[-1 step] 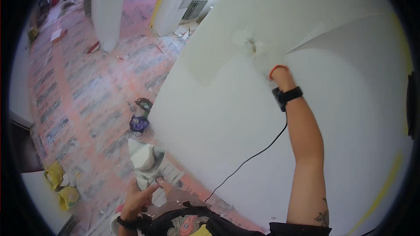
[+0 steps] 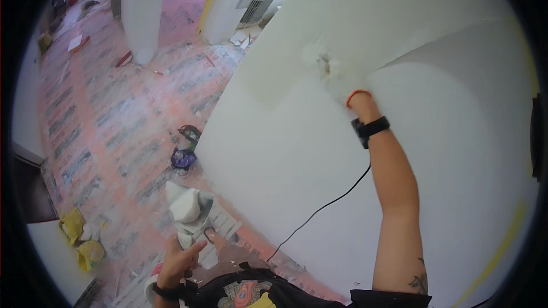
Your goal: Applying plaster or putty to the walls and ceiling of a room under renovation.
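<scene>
My right hand [image 2: 338, 74] wears a pale, dusty glove with an orange cuff. It lies against the pale wall [image 2: 285, 154], over a damp-looking greyish-beige area. The glove blends into that surface, so its fingers and anything under them cannot be made out. A black strap with a small device [image 2: 371, 129] circles my right wrist, and a black cable runs down from it. Low on the left, my bare left hand [image 2: 178, 259] hangs with its index finger stretched out and the others partly bent. I see nothing held in it. Near it is a white bag-like bundle [image 2: 185, 205].
Pink-and-grey patterned covering lies on the dusty floor [image 2: 114, 120]. A purple bundle [image 2: 182, 158] rests by the wall's base. Yellow bags [image 2: 71, 225] lie at the left. Farther off stand a white column [image 2: 141, 17] and a doorway.
My right hand and forearm have shifted slightly left, the glove a little lower on the wall. The view has tilted slightly. My left hand stays nearly where it was.
</scene>
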Action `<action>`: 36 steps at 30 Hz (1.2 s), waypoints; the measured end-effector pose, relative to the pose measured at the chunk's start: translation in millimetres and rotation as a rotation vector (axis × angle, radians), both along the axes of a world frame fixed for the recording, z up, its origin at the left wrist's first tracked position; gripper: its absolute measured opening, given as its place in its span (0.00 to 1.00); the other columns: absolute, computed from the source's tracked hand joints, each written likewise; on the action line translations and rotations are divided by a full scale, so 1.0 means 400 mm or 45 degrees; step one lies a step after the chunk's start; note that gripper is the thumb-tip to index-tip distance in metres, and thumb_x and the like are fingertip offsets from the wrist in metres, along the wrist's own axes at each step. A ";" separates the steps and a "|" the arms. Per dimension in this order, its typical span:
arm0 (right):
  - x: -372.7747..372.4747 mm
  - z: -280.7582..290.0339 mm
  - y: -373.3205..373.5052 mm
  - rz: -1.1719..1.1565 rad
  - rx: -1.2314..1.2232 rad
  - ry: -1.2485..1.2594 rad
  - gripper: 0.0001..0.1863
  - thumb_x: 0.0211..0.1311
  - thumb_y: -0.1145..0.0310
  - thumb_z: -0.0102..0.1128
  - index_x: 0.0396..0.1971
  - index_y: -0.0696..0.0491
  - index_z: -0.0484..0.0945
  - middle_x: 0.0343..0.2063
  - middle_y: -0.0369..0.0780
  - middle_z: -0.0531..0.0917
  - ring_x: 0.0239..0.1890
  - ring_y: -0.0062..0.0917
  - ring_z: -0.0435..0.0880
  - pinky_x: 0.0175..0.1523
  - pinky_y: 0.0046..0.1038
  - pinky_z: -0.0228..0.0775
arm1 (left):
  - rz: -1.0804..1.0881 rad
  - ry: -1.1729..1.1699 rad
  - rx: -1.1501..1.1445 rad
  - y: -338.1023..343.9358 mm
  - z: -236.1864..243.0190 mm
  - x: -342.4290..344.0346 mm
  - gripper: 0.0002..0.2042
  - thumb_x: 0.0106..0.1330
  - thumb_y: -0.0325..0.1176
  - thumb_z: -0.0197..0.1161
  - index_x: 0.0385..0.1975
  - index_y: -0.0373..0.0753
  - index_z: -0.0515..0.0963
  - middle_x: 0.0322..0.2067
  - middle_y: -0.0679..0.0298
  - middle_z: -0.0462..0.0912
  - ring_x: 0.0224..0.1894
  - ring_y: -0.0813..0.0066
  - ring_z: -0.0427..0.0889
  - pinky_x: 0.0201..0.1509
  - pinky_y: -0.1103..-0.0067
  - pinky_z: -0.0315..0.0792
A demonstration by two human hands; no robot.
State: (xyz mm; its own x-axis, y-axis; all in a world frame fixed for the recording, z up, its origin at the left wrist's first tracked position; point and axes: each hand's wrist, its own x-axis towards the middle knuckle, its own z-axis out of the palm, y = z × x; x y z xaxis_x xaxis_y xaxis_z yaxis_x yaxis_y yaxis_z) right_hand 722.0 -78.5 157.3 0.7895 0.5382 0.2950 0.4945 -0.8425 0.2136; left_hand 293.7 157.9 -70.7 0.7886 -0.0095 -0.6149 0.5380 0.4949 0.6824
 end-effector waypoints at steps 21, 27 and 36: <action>-0.070 -0.001 -0.026 -0.040 0.008 0.114 0.23 0.68 0.47 0.53 0.44 0.52 0.83 0.42 0.49 0.86 0.46 0.49 0.84 0.53 0.45 0.75 | 0.197 0.109 0.136 0.037 -0.019 -0.139 0.08 0.67 0.27 0.65 0.30 0.37 0.70 0.12 0.71 0.66 0.09 0.82 0.63 0.12 0.79 0.55; -0.195 0.499 0.092 -0.113 -0.044 -0.307 0.24 0.69 0.46 0.53 0.47 0.52 0.84 0.47 0.49 0.85 0.50 0.47 0.83 0.56 0.43 0.75 | 0.103 -0.011 0.159 0.032 0.060 -0.086 0.10 0.67 0.28 0.66 0.28 0.38 0.71 0.12 0.71 0.67 0.10 0.83 0.63 0.13 0.80 0.55; -0.002 0.558 0.071 -0.123 0.142 -0.055 0.32 0.71 0.41 0.50 0.42 0.60 0.83 0.43 0.53 0.86 0.47 0.49 0.85 0.51 0.41 0.76 | 0.081 0.163 0.092 0.014 0.049 -0.068 0.08 0.66 0.29 0.68 0.32 0.36 0.74 0.13 0.70 0.70 0.10 0.82 0.66 0.12 0.81 0.56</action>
